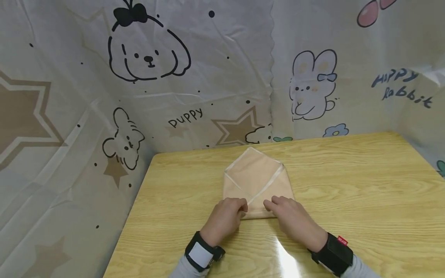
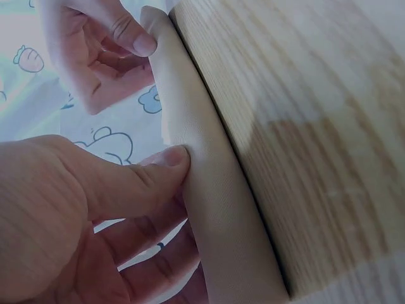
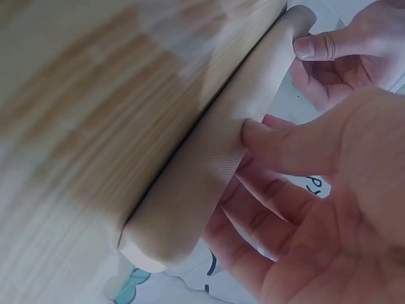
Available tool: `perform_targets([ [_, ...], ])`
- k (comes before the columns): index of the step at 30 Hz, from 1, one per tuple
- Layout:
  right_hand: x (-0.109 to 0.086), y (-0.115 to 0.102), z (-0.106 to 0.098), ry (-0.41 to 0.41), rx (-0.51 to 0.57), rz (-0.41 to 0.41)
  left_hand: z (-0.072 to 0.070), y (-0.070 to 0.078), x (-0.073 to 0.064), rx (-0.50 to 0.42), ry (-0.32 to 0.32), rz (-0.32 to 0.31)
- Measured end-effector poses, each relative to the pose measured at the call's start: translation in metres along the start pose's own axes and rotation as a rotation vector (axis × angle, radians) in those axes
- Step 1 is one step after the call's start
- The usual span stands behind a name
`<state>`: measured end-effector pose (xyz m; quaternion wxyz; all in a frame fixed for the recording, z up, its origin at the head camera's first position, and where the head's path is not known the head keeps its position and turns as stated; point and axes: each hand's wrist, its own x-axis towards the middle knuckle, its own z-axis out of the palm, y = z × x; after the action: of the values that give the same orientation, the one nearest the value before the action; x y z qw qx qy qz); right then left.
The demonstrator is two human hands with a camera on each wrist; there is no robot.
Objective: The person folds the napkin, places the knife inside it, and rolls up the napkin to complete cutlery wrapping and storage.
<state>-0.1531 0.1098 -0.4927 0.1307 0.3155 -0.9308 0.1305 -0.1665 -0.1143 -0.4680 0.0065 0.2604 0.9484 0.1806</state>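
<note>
A peach cloth [image 1: 255, 173] with pale edging lies folded on the table like an envelope, its point facing away. The head view has my left hand [image 1: 226, 216] at the left of its near edge and my right hand [image 1: 295, 220] at the right, a small gap between them. In the left wrist view, the left thumb [image 2: 168, 161] presses the rounded, rolled near edge [image 2: 205, 177], with curled fingers behind it. Likewise, in the right wrist view, the right thumb [image 3: 259, 133] and fingers pinch the roll [image 3: 196, 171]. The fingertips are partly hidden behind the cloth.
A light wood-grain table [image 1: 347, 185] extends to both sides of the cloth. Behind it and at the left hangs a pale curtain [image 1: 222, 77] printed with cartoon animals and stars. Each wrist wears a black strap [image 1: 332, 251].
</note>
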Motion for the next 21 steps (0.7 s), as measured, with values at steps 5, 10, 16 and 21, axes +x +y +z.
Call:
perform_targets([
  [5,0.0013,-0.0016,-0.0029,-0.020,-0.010,0.046,0.0021,0.0003,0.0021,0.029,0.039,-0.018],
  [10,0.0001,-0.0036,-0.0045,-0.032,0.010,0.066,0.0061,0.0010,0.0036,0.131,0.078,0.006],
  [16,-0.0017,-0.0040,-0.0054,-0.040,0.049,0.086,0.0053,0.0054,0.0019,0.312,0.041,0.076],
  [21,-0.0012,-0.0038,-0.0055,-0.049,0.080,0.107,0.0017,0.0034,-0.0010,0.359,0.030,0.134],
])
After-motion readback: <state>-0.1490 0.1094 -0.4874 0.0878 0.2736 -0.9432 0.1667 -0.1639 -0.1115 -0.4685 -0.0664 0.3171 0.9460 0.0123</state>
